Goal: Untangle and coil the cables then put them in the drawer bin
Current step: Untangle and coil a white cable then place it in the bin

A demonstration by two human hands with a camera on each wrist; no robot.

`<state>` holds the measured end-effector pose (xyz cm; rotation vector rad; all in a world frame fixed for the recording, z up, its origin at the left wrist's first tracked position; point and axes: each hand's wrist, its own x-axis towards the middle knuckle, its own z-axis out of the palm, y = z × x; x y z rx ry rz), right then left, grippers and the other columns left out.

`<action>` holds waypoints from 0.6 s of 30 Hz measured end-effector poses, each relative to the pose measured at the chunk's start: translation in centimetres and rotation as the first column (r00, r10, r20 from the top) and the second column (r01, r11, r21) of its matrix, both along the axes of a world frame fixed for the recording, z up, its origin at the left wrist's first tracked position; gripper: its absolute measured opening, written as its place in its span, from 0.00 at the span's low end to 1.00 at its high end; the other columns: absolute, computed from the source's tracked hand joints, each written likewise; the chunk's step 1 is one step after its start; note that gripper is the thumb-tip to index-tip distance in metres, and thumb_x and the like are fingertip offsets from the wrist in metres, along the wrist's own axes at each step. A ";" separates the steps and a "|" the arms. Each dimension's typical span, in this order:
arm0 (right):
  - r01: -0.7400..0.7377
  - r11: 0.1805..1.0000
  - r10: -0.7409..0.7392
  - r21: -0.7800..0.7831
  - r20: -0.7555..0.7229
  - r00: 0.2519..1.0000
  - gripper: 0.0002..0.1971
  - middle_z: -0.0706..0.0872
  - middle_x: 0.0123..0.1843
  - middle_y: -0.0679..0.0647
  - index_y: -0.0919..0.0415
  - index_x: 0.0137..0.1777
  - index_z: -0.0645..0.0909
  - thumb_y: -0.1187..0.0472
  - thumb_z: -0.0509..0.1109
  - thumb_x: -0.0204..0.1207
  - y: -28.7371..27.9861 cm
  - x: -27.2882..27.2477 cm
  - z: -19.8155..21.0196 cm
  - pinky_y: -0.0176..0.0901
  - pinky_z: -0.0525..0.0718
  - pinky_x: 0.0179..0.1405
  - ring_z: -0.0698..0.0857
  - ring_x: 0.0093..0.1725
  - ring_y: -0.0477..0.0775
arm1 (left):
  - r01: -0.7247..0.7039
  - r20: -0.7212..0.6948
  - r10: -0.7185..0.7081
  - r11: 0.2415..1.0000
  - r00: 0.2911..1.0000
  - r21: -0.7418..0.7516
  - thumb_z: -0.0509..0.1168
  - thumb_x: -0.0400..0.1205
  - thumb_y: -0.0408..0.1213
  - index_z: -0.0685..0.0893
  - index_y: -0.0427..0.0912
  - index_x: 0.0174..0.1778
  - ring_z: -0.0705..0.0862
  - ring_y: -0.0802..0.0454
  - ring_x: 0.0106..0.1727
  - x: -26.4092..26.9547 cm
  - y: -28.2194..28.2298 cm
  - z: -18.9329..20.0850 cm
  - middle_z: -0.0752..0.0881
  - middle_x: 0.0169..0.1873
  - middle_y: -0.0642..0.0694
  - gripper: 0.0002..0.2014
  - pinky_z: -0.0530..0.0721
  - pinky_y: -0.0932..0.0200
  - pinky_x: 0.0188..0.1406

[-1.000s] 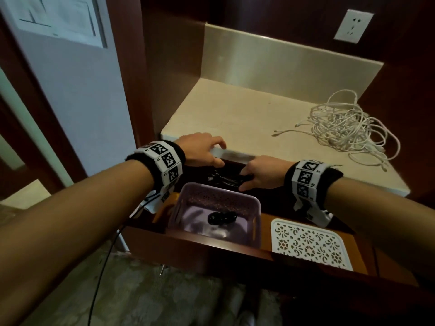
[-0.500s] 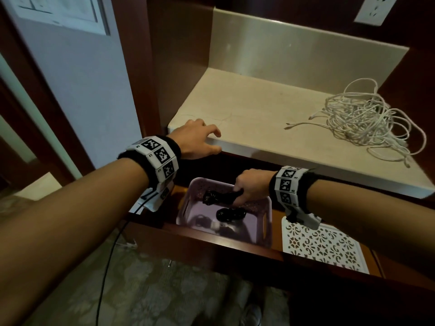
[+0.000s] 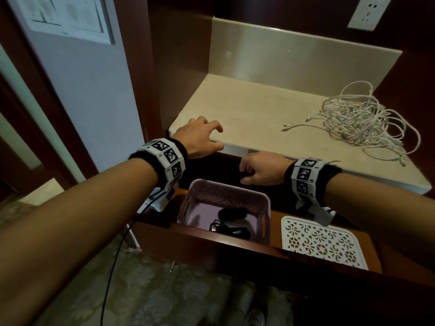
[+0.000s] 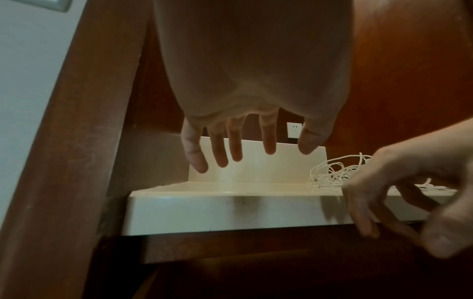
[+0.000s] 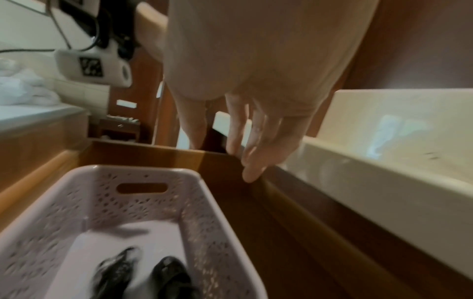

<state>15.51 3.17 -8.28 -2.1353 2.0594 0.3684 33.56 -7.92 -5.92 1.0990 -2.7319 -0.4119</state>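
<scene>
hands: left hand hovers over the front left corner of the cream stone desk, fingers spread and straight, holding nothing; right hand hangs above the open wooden drawer, fingers loose and empty.
cables: coiled black cables lie in the pale purple perforated plastic bin in the drawer; tangled white cable pile sits at the desk's right, well apart from both hands.
step in hand: judged, reaching for the white pile next.
doing it well: find a free plug end first, draw it out slowly, don't yank loops tight; keep the pile away from the desk edge.
view differences: right wrist view shows the bin's handle slot and a blurred black coil; left wrist view shows the desk's front edge and the white wall socket, no bin; only the head view shows the white lattice tray beside the bin.
</scene>
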 end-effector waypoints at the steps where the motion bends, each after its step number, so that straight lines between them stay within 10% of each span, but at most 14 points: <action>1: 0.022 1.000 -0.022 -0.020 0.006 1.000 0.22 0.84 0.60 0.54 0.53 0.65 0.77 0.42 0.69 0.77 0.2 -0.2 0.3 0.47 0.80 0.51 0.82 0.56 0.58 | 0.001 -0.005 -0.001 1.000 1.000 -0.007 0.64 0.79 0.53 0.74 0.56 0.70 0.71 0.41 0.70 -0.3 0.1 0.1 0.74 0.68 0.42 0.23 0.75 0.45 0.66; 18: 0.451 0.828 -0.416 -0.333 0.174 0.893 0.17 0.85 0.54 0.54 0.53 0.62 0.75 0.48 0.65 0.77 6.3 -6.6 4.2 0.47 0.74 0.44 0.82 0.54 0.61 | 0.107 -0.101 -0.120 0.986 0.988 -0.126 0.61 0.78 0.55 0.76 0.54 0.64 0.79 0.44 0.58 -8.2 3.4 2.3 0.81 0.59 0.47 0.19 0.77 0.50 0.52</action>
